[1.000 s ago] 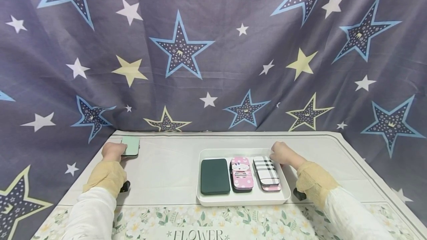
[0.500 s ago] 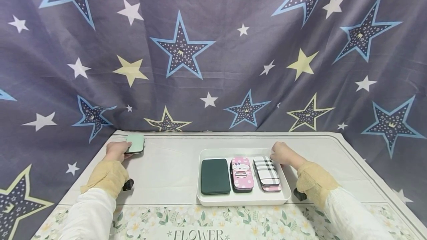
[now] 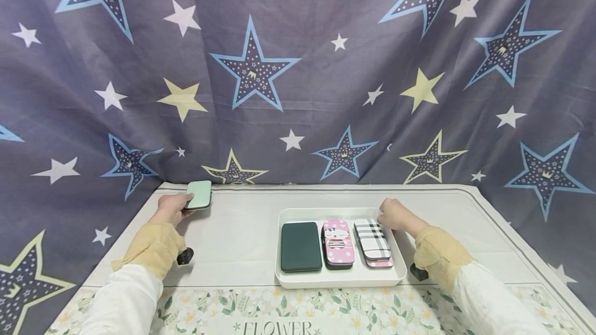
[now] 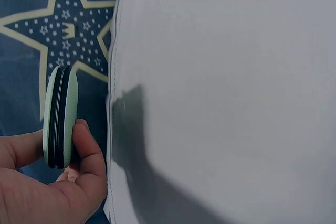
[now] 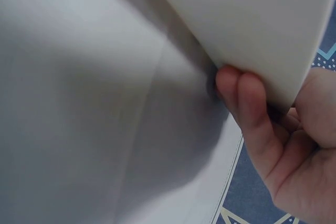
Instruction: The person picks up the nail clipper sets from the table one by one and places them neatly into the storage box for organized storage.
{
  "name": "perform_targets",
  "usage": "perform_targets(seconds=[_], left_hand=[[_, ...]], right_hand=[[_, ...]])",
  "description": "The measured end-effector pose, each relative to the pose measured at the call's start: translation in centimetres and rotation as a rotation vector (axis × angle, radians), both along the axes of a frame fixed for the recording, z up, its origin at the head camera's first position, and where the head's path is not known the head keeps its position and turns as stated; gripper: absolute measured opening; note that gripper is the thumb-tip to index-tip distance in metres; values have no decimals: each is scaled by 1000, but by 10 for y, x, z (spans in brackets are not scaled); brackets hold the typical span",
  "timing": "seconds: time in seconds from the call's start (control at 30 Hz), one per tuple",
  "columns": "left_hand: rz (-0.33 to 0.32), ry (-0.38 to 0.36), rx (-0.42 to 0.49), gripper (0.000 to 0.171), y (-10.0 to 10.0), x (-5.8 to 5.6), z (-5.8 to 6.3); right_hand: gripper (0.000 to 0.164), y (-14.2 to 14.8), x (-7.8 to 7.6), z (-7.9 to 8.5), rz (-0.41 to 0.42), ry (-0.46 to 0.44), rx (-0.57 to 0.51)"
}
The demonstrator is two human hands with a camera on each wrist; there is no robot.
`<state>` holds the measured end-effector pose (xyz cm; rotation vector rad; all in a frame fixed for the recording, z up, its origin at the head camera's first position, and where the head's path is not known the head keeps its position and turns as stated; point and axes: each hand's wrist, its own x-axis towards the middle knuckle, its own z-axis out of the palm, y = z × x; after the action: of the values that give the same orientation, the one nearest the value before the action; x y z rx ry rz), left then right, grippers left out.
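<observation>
My left hand (image 3: 173,208) pinches a mint-green zip case (image 3: 198,194) by its near end, at the back left of the table. In the left wrist view the case (image 4: 60,116) stands edge-on, its dark zipper band showing between thumb and fingers, with the hand's shadow on the tabletop. At the far right corner of a white tray (image 3: 342,282), my right hand (image 3: 396,214) grips the rim. The right wrist view shows the fingertips (image 5: 251,95) against the tray's outer wall and the thumb over the rim.
Inside the tray lie a dark green case (image 3: 301,247), a pink cat-patterned case (image 3: 337,243) and a plaid case (image 3: 371,238), the last on top of another pink case (image 3: 379,263). A star-patterned curtain (image 3: 298,92) rises behind the table (image 3: 233,252).
The left hand has moved right and a little back with the mint-green case, which now tilts up more. The right hand and the tray have stayed put.
</observation>
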<state>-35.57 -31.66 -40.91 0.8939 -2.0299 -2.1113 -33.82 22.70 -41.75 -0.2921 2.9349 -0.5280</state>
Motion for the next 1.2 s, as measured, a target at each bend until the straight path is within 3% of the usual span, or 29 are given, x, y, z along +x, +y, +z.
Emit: perform_targets(seconds=[0.17, 0.33, 0.47, 0.77, 1.03, 1.2], left_hand=[[-25, 16, 49, 51, 11, 4, 8], [-66, 35, 132, 22, 20, 7, 14], [-112, 24, 162, 14, 26, 7, 16], [-183, 36, 132, 32, 44, 10, 22], [-272, 92, 134, 10, 65, 15, 33], [-308, 92, 122, 11, 78, 18, 40]], right_hand=[[18, 0, 1, 0, 3, 0, -5], [19, 0, 1, -1, 1, -4, -6], [20, 0, 1, 0, 3, 4, -7], [21, 0, 2, 1, 3, -1, -10], [21, 0, 1, 1, 7, 1, -8], [20, 0, 1, 0, 13, 4, -10]])
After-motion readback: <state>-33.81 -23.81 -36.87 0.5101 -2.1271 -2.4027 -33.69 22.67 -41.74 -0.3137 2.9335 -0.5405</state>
